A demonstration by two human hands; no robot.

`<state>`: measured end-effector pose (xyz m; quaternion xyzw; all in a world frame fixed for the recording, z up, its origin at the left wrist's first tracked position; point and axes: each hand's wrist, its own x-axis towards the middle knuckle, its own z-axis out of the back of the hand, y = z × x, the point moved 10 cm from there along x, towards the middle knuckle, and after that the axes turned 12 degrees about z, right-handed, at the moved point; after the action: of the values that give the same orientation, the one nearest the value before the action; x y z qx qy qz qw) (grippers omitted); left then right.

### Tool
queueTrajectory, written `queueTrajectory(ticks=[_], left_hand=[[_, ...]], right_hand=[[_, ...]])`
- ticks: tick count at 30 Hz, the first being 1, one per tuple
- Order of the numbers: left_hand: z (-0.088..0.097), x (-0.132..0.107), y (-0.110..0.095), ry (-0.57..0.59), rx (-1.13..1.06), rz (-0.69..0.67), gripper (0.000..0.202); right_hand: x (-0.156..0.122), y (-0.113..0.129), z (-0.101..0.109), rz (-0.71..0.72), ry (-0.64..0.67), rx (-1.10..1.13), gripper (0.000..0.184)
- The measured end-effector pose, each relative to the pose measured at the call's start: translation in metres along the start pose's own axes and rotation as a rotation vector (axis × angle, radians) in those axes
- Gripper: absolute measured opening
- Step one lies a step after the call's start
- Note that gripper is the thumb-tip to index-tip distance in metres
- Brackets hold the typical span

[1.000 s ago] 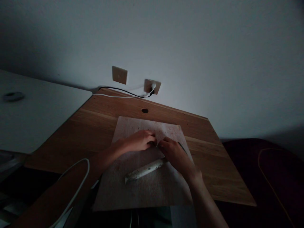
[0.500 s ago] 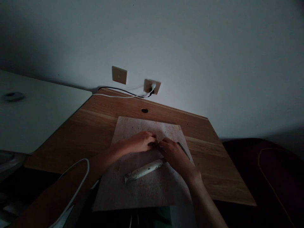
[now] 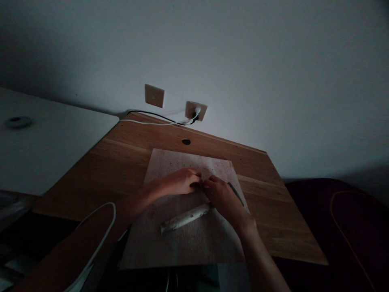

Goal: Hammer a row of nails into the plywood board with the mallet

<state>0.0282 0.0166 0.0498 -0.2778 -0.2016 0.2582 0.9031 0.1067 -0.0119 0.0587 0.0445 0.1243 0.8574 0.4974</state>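
My left hand (image 3: 184, 181) is over the upper middle of a pale wooden board (image 3: 182, 255), its fingers curled and pinched. Almost meeting it from the right is my right hand (image 3: 219, 195), also with bent, closed fingers. Whatever sits between the fingertips is too small and dark to make out. A worn, whitish rod-like handle (image 3: 185, 219) lies slanted on the board, its right end going under my right hand. Beyond that hand's far side shows a dark narrow strip (image 3: 235, 194); whether it joins the handle is hidden. Small dark dots run in a row near the board's far edge.
The board rests on a brown wooden desk (image 3: 273, 215) with a round cable hole (image 3: 186, 142). Against the wall, white and black cables run to a socket (image 3: 196, 111). A white tabletop (image 3: 54, 142) adjoins at left. A white cable (image 3: 113, 215) loops by my left forearm.
The view has shifted very slightly. Both hands keep nearly the same place and closed pose, and the handle lies as before.
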Motion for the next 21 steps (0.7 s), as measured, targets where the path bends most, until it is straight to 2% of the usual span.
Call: queueTrajectory(ticks=[6, 21], left_hand=[[-0.001, 0.002, 0.001, 0.031, -0.011, 0.028, 0.012], [0.001, 0.002, 0.019, 0.062, -0.188, 0.164, 0.025]], right_hand=[[-0.001, -0.001, 0.001, -0.012, -0.001, 0.022, 0.021], [-0.003, -0.003, 0.005, -0.005, -0.075, 0.157, 0.023]])
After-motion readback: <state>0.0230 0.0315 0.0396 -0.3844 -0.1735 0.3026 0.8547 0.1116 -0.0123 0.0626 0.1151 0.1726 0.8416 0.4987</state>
